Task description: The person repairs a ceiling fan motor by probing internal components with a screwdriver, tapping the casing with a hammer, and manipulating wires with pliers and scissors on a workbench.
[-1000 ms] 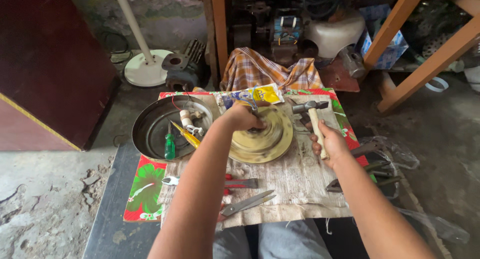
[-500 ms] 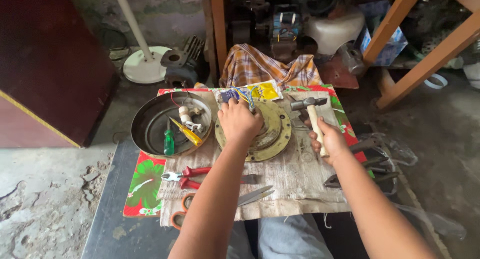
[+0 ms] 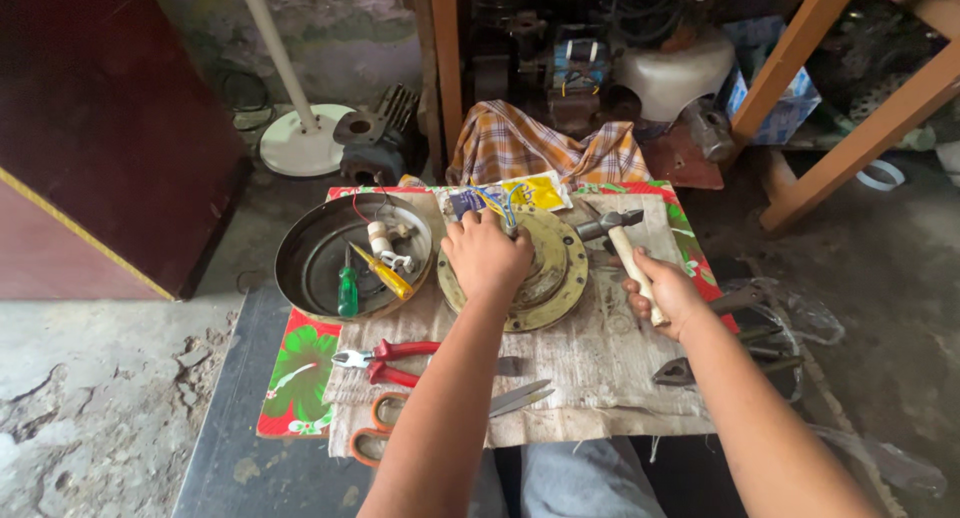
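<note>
Hands are seen from above: one round brass-coloured motor plate (image 3: 530, 268), mid-counter (image 3: 230, 418), is pressed under the closed left hand (image 3: 487, 255); one hammer (image 3: 622, 246), just beside it, is gripped by the right hand (image 3: 665, 296). Two screwdrivers (image 3: 348, 288) lie in one metal pan (image 3: 300, 268) at the left edge.

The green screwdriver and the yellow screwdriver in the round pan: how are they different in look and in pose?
The green screwdriver has a translucent green handle; the yellow screwdriver has a yellow one. The green screwdriver lies nearly straight up and down in the picture, handle toward the person; the yellow screwdriver lies slanted, from upper left to lower right. The green handle looks shorter and thicker than the yellow one. Both lie loose in the round metal pan, away from both hands.
</note>
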